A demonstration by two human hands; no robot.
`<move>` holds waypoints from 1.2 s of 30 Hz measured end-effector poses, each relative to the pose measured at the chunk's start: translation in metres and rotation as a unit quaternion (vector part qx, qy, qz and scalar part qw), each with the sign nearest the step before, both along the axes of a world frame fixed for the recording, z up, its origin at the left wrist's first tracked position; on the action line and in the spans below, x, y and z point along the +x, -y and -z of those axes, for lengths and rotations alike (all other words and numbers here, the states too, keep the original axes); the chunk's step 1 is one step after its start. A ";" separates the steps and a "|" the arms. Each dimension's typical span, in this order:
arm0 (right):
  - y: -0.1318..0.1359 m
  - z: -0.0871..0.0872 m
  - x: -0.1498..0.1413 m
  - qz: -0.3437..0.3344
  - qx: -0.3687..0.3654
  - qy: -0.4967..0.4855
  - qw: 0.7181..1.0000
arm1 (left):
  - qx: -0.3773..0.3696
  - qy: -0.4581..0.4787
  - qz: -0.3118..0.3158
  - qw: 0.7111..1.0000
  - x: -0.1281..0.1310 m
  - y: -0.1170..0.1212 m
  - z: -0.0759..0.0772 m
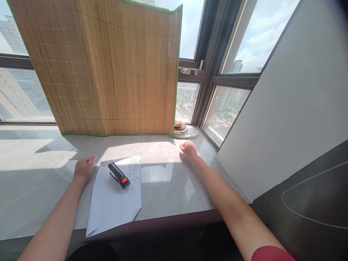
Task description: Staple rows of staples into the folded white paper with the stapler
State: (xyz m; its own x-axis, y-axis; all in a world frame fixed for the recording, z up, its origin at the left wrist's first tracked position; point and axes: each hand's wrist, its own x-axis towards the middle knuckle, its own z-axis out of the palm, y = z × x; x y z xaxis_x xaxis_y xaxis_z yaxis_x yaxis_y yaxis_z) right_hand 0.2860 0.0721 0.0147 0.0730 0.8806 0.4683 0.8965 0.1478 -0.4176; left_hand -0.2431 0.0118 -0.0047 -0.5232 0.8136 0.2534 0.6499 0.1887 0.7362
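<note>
Grip, left hand (85, 168): closed narrow, fingers curled in; no object shows in it.
Grip, right hand (189, 149): likewise drawn into a loose fist; whether something small lies inside cannot be told.
Surface: a pale, glossy window ledge (165, 199), crossed by bands of sunlight and shadow.
Paper: white sheets (114, 206) on the ledge, just beside the left hand, lower corners creased or folded.
Stapler: black stapler (119, 175) with an orange patch, lying aslant on the sheets.
Patch: netlike dark marks or pieces (134, 169) at the paper's upper right; nature unclear.
Room: dark-framed windows (209, 65) meeting in a corner, a white wall (296, 98) at right, buildings outside.
Mat: a bamboo mat (127, 72) with green edging, upright before the window, its top cut off by the frame.
Plates: a stack (183, 129) near the right hand, partly hidden by the mat; its topmost yellow item is hard to identify.
Left arm: forearm (58, 214) rising from the lower left, thumb uppermost.
Right arm: forearm (217, 185) slanting in from the lower right, slightly blurred; red sleeve (272, 253) cut off below.
</note>
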 end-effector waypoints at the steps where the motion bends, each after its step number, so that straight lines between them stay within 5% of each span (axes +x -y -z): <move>1: 0.007 0.005 0.029 0.024 -0.029 0.008 0.999 | -0.010 -0.005 0.001 1.000 0.000 -0.001 0.000; 5: 0.020 0.027 0.094 0.147 -0.167 0.075 0.972 | -0.054 -0.030 -0.006 0.998 0.004 -0.001 -0.001; 9: 0.013 0.040 0.093 0.146 -0.195 0.164 0.956 | -0.093 -0.094 -0.002 0.991 0.009 0.000 -0.002; 15: 0.014 0.038 0.090 0.139 -0.204 0.167 0.954 | -0.165 -0.192 0.009 0.967 0.020 0.003 -0.005; 20: 0.015 0.038 0.092 0.144 -0.199 0.164 0.955 | -0.057 -0.217 0.033 0.974 0.026 0.023 -0.007; 24: 0.012 0.038 0.092 0.146 -0.198 0.162 0.956 | -0.007 -0.239 0.187 0.953 0.038 0.052 0.008; 27: 0.011 0.037 0.091 0.148 -0.202 0.158 0.955 | -0.068 -0.248 0.258 0.931 0.056 0.068 0.020; 31: 0.012 0.035 0.090 0.145 -0.210 0.150 0.955 | -0.107 -0.307 0.249 0.913 0.089 0.074 0.024; 36: 0.014 0.034 0.089 0.128 -0.213 0.141 0.958 | -0.102 -0.336 0.270 0.897 0.175 0.065 0.026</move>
State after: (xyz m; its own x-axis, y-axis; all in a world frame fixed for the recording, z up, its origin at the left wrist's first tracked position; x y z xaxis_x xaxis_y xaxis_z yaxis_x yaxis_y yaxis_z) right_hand 0.3754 0.0581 -0.0190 0.2346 0.9667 0.1026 0.9670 -0.2213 -0.1263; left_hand -0.0679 -0.0533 -0.0303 0.1748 0.9679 0.1805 0.9710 -0.1998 0.1310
